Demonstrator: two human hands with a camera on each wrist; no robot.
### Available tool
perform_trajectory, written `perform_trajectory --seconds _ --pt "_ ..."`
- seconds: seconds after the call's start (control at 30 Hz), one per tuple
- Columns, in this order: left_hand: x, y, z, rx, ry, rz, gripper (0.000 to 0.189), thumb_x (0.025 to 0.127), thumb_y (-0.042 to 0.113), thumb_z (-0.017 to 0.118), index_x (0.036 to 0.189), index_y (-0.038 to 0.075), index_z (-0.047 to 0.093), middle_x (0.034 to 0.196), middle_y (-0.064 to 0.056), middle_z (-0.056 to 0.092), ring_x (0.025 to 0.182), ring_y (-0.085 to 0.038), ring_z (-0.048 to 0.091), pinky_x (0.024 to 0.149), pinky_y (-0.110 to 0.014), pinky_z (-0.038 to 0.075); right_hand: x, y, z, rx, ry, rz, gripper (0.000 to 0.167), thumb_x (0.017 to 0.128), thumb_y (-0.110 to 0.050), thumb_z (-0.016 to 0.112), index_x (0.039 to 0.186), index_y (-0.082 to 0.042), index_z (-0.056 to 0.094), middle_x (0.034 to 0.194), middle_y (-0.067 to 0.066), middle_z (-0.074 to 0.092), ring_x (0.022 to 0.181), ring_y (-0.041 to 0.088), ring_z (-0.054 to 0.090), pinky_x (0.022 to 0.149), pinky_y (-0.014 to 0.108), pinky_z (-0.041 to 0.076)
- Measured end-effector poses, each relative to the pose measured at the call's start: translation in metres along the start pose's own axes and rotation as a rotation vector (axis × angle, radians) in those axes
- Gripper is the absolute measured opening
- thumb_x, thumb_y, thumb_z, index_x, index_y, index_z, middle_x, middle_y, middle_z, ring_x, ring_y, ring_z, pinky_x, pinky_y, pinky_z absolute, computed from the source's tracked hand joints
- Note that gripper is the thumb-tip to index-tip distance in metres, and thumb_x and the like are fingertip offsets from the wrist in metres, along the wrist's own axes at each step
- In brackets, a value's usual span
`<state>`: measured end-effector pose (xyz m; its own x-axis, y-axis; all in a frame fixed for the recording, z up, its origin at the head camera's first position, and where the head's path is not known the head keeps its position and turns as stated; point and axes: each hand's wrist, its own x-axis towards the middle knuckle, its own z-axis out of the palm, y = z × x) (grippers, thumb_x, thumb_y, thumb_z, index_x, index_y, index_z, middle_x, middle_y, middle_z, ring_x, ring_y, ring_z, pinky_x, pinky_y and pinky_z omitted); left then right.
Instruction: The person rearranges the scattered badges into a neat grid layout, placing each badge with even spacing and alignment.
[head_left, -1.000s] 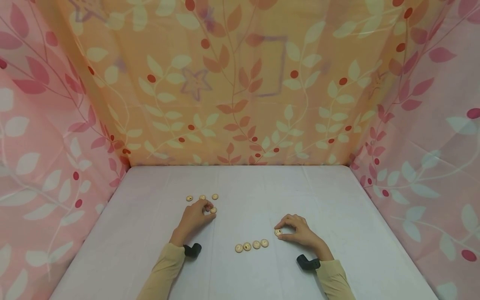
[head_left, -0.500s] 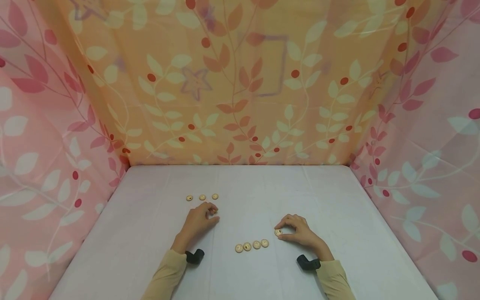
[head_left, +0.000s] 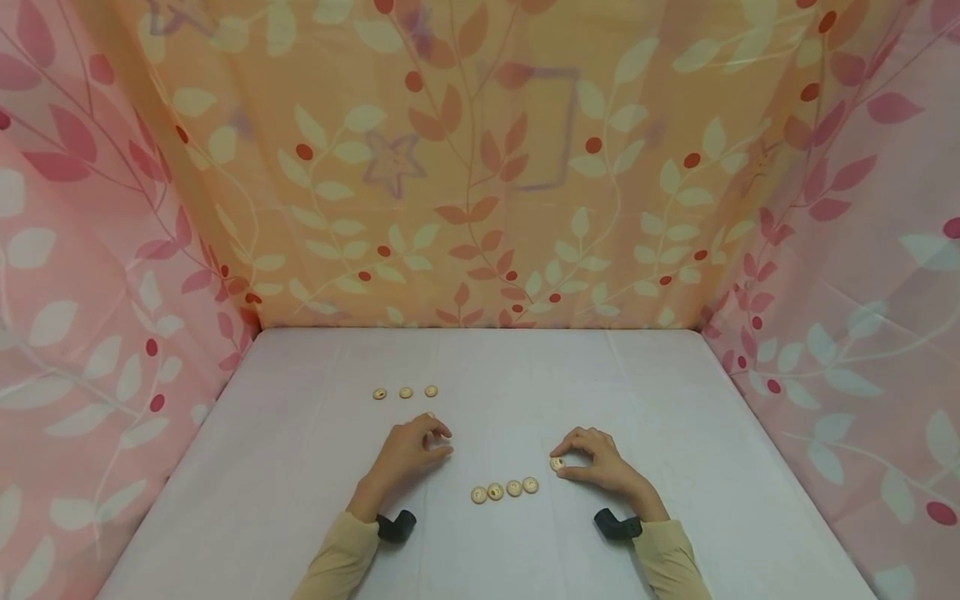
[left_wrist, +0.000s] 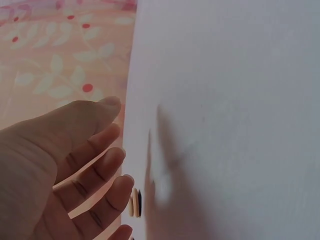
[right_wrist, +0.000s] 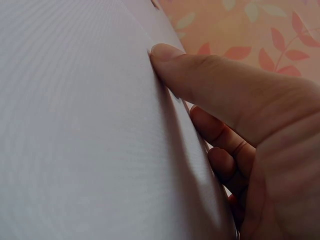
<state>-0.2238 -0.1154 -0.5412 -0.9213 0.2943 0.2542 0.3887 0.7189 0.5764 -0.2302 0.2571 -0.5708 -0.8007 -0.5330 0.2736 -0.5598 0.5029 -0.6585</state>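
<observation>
In the head view my left hand (head_left: 411, 450) has thumb and fingers apart, with nothing between them. Just behind its knuckles a small round wooden disc (head_left: 430, 415) is partly hidden. The left wrist view shows stacked-looking disc edges (left_wrist: 135, 202) beyond the fingertips. My right hand (head_left: 603, 465) pinches another wooden disc (head_left: 557, 463), which bears a dark mark, between thumb and fingers at the table. In the right wrist view the thumb (right_wrist: 200, 75) lies low along the cloth, and the disc is mostly hidden.
Several wooden discs, one of them a dark-marked disc (head_left: 496, 492), form a row between the hands, nearer me. Three more, including a middle disc (head_left: 406, 392), lie farther back at left. A white cloth covers the table (head_left: 637, 375); a patterned curtain (head_left: 480, 167) encloses it.
My left hand has let go of its disc, leaving it on the table, and moved right and toward me with fingers spread. The right hand keeps its pinch in the same place.
</observation>
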Motion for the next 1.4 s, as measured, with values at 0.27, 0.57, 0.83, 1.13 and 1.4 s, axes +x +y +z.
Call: perform_trajectory --seconds 0.27,0.57,0.83,1.13,1.4 --pt "-0.005 0.01 0.004 -0.019 -0.034 0.037 0.018 0.074 0.031 0.076 0.089 0.023 0.067 0.079 0.012 0.058 0.063 -0.002 0.046 0.059 -0.019 0.038 0.0 0.002 0.0 -0.006 0.001 0.006 0.026 0.074 -0.037 0.075 0.097 -0.027 0.067 0.097 -0.015 0.06 0.094 0.005 0.048 0.09 0.044 0.018" --pt "-0.013 0.02 0.01 -0.024 -0.155 0.04 0.024 0.073 0.038 0.076 0.089 0.023 0.068 0.08 0.012 0.059 0.062 -0.002 0.044 0.057 -0.019 0.037 0.0 0.0 0.0 -0.008 0.006 0.031 0.026 0.073 -0.034 0.077 0.097 -0.028 0.068 0.097 -0.015 0.06 0.094 0.007 0.048 0.09 0.046 0.018" --pt "-0.018 0.029 0.017 0.014 -0.218 0.077 0.03 0.071 0.047 0.075 0.09 0.026 0.068 0.084 0.016 0.06 0.067 -0.002 0.045 0.068 -0.025 0.035 0.0 -0.001 0.0 -0.009 0.012 0.015 0.027 0.072 -0.033 0.077 0.097 -0.027 0.068 0.096 -0.013 0.06 0.093 0.007 0.049 0.089 0.046 0.019" --pt "-0.023 0.037 0.024 0.055 -0.259 0.108 0.027 0.07 0.048 0.075 0.088 0.03 0.066 0.087 0.019 0.057 0.079 -0.001 0.051 0.086 -0.041 0.034 0.0 -0.001 0.001 -0.015 0.016 -0.014 0.027 0.073 -0.031 0.077 0.097 -0.026 0.068 0.096 -0.012 0.061 0.094 0.006 0.049 0.088 0.043 0.019" --pt "-0.025 0.039 0.029 0.11 -0.273 0.125 0.027 0.068 0.048 0.075 0.087 0.034 0.062 0.088 0.02 0.053 0.083 -0.001 0.049 0.09 -0.044 0.034 -0.001 0.0 0.001 -0.017 0.008 0.003 0.026 0.074 -0.034 0.076 0.097 -0.027 0.067 0.096 -0.014 0.06 0.094 0.006 0.049 0.089 0.045 0.019"
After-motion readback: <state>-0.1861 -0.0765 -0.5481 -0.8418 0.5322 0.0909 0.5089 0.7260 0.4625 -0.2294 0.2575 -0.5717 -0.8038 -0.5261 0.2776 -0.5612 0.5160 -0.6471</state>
